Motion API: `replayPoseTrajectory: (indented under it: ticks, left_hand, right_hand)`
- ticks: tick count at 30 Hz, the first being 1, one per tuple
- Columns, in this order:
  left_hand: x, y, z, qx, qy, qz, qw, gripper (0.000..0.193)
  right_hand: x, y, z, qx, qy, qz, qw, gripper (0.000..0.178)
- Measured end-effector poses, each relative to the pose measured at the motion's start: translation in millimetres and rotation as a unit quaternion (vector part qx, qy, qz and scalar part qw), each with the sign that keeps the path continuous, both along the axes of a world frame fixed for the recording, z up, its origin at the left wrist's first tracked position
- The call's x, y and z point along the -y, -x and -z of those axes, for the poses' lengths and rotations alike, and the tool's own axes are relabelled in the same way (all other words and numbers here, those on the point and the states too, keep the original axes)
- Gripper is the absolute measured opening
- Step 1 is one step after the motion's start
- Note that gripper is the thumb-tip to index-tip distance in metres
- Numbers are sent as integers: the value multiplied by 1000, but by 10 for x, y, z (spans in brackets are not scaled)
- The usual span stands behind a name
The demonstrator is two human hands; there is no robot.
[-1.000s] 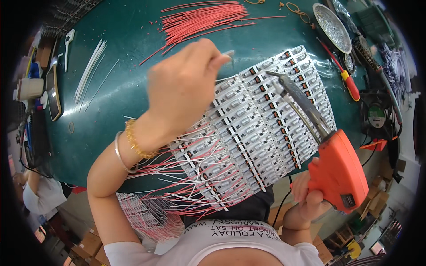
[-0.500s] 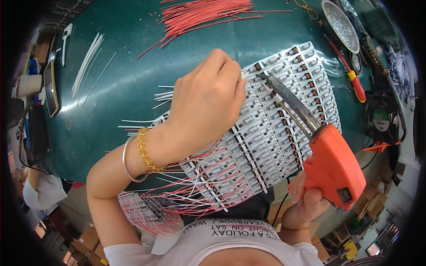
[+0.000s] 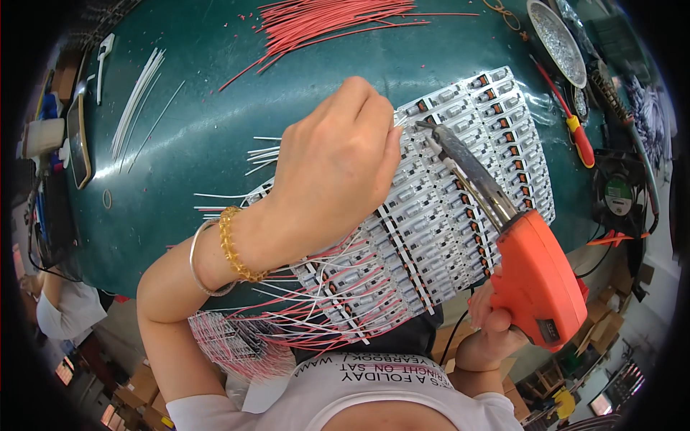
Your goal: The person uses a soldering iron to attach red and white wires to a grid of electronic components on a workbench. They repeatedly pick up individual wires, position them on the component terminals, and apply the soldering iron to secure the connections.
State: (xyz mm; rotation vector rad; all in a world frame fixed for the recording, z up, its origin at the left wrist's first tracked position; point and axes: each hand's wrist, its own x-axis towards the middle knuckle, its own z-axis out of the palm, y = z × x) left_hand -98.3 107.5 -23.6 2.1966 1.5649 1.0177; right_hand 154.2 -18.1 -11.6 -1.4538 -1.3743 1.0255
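My right hand [image 3: 496, 327] is wrapped round the grip of a red soldering gun [image 3: 540, 280]. The gun's dark tip reaches up and left over a panel of small circuit boards [image 3: 431, 215], close to its far edge. Just left of that tip is my left hand [image 3: 338, 154], its fingers pinched together above the panel. Whatever lies between those fingertips is hidden. Red and white wires [image 3: 345, 280] trail off the panel's near-left part, and more white wire ends poke out left of my left wrist.
Loose red wires [image 3: 330, 21] lie at the far side of the green table [image 3: 208, 136], white wires [image 3: 140, 100] at left beside a phone [image 3: 80, 140]. On the right are a metal dish [image 3: 557, 43], a red-yellow screwdriver [image 3: 581, 140] and a black fan [image 3: 619, 194]. Wired boards [image 3: 230, 341] hang near my lap.
The soldering gun's body has dropped slightly toward me with my right hand, while its tip stays near the same spot. My left hand keeps its pinch almost unmoved.
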Motion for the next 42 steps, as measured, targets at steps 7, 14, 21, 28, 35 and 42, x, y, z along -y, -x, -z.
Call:
replayPoseTrajectory:
  ticks: [7, 14, 21, 28, 35, 42]
  left_hand:
    - [-1, -12, 0, 1, -23, 0, 1000, 13]
    - [6, 70, -76, -81, -143, 4, 986, 9]
    - [59, 8, -55, -13, 15, 20, 1000, 9]
    - [50, -9, -63, -4, 27, 19, 999, 9]
    - [44, -17, -47, -7, 13, 24, 1000, 9]
    - [48, -18, -63, -18, 25, 24, 999, 8]
  right_hand:
    - [-46, 164, -142, -93, 44, 43, 994, 85]
    - [1, 42, -35, -94, -28, 26, 995, 84]
    - [30, -7, -51, -67, -17, 4, 998, 82]
    - [43, -117, 20, 46, -42, -29, 998, 81]
    - [51, 100, -87, -73, 7, 59, 996, 84]
    - [26, 58, -91, -86, 11, 12, 996, 85]
